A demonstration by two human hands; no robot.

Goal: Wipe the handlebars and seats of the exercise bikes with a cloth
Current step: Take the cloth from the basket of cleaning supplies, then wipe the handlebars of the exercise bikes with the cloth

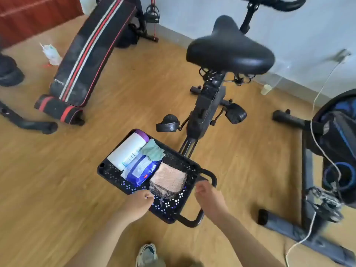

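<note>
Black perforated plastic basket (115, 175) sits on the wood floor behind the black padded bike seat (229, 49). We are at the fetching step: our left hand (137, 206) pinches the pink woven cloth (167, 180) at its edge, fingers nearly closed, while our right hand (210, 198) hovers loosely curled, empty, by the basket handle (209, 175). Next we probably lift the cloth to the seat.

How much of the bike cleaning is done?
Nothing looks wiped yet. Both hands, left and right, are at the black basket, the left one at the pinkish cloth. Neither holds a cloth clearly. The black bike seat and handlebars are still to wipe, then the other bike.
</note>
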